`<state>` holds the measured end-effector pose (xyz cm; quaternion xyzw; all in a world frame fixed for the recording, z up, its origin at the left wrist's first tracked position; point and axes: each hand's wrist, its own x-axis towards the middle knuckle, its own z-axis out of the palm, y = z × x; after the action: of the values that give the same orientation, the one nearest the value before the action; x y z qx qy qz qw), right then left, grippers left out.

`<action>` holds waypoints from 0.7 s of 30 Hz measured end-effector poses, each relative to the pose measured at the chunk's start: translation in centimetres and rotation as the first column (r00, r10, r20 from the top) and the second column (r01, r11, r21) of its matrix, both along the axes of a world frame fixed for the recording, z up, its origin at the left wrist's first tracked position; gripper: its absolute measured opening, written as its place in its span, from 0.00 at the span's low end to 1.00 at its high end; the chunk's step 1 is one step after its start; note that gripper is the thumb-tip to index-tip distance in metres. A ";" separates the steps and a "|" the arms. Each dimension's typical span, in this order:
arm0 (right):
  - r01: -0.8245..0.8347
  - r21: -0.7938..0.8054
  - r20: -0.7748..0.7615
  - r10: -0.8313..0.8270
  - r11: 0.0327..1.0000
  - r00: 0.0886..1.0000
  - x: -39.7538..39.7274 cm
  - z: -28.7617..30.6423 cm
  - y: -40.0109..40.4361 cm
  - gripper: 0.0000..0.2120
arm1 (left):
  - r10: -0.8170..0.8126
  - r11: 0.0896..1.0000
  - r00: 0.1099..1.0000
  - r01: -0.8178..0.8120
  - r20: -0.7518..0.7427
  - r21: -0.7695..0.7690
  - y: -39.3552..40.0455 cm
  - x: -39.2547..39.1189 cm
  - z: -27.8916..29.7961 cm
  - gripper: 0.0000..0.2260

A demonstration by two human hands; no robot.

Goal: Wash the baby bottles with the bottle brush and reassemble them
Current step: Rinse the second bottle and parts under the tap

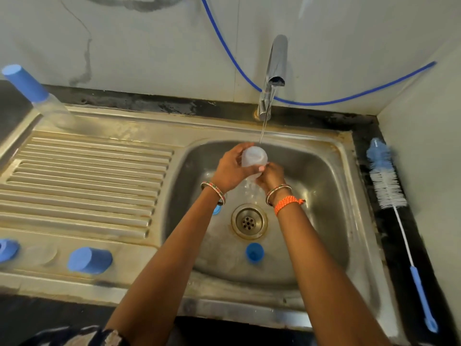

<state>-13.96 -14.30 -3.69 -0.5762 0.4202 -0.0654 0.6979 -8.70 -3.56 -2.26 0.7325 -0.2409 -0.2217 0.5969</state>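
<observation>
A: Rinsing is shown at the middle of the sink (331, 156). A clear bottle (254, 158) is held under the thin stream from the tap (274, 71), base upward and mouth down, so that water is seen to spill from it toward the drain (249, 221).

B: How is the bottle gripped?

A: The left hand (230, 171) is closed around the bottle's body; the right hand (270, 176) is closed at its lower end, though what exactly is pinched there cannot be told.

B: What is judged to be done?

A: This bottle is taken apart and probably scrubbed, since the brush (388, 186) is laid aside along the right edge of the counter, touched by neither hand. One capped bottle (37, 96) is stood at the far left corner of the draining board (87, 171), so it may be finished, but that cannot be confirmed.

B: And what is left?

A: Reassembly is not yet done. A blue cap (89, 260) and another blue piece (8, 249) are left at the near edge of the draining board, with something clear and blurred between them. A blue ring (254, 252) is left in the basin near the drain, and a further blue part (217, 209) is half hidden under the left wrist. These are judged to need rinsing and refitting.
</observation>
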 end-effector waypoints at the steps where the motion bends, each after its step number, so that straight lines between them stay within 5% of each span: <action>1: -0.068 -0.232 -0.045 0.059 0.970 0.997 -0.6 0.2 -0.1 0.13 | -0.002 0.999 0.999 0.001 0.040 0.038 0.2 -0.1 0.2 0.28; 4: -0.236 -0.524 -0.004 0.275 0.818 0.962 -2.3 2.1 1.1 0.17 | 0.006 0.995 0.996 -0.014 0.083 0.095 1.2 -0.3 0.8 0.28; 10: -0.306 -0.569 0.083 0.423 0.764 0.902 -2.9 5.8 6.4 0.23 | 0.100 0.995 0.994 -0.101 -0.042 -0.002 7.1 -0.6 4.1 0.26; 16: -0.431 -0.504 0.197 0.585 0.748 0.787 1.4 9.0 17.3 0.24 | 0.339 0.941 0.928 -0.336 0.155 -0.044 22.8 3.7 10.2 0.12; 21: -0.533 -0.568 0.190 0.730 0.628 0.657 7.2 9.5 30.0 0.26 | 0.474 0.877 0.854 -0.479 0.214 -0.036 37.6 5.9 14.1 0.10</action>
<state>-6.72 15.67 5.84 -0.8104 0.0026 -0.0258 0.5853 -2.85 34.03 11.86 0.7945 -0.1135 0.0117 0.5964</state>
